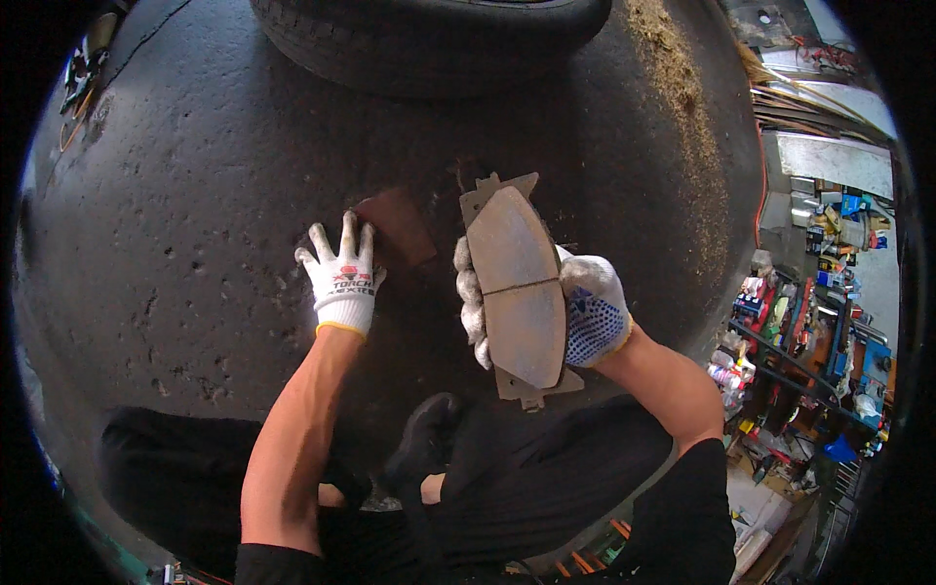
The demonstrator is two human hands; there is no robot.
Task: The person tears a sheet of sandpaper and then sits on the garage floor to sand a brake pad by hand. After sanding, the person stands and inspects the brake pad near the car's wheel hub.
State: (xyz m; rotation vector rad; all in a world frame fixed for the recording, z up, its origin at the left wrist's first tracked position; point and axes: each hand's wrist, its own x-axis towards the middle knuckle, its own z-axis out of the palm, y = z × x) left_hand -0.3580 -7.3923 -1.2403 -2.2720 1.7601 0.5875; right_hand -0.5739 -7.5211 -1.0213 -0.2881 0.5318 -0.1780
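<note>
A large brake pad (515, 292) rests in my right hand (596, 307), its grey-brown friction face turned up towards me. One groove crosses the middle of that face, and the notched metal backing plate shows at both ends. My gloved fingers wrap its left edge while the thumb lies along the right. On the dark floor, my left hand (344, 270) is spread palm down in a white knit glove bearing print. Its fingertips reach the left edge of a reddish-brown sheet, seemingly sandpaper (398, 225), lying flat; whether they press on it I cannot tell.
A tyre (431, 51) lies on the floor ahead. Sawdust-like debris (676, 95) trails down the right. Cluttered shelving (812, 336) with tools and bottles stands far right, below a broom (768, 73). My black-clad legs (541, 468) are folded close below my hands.
</note>
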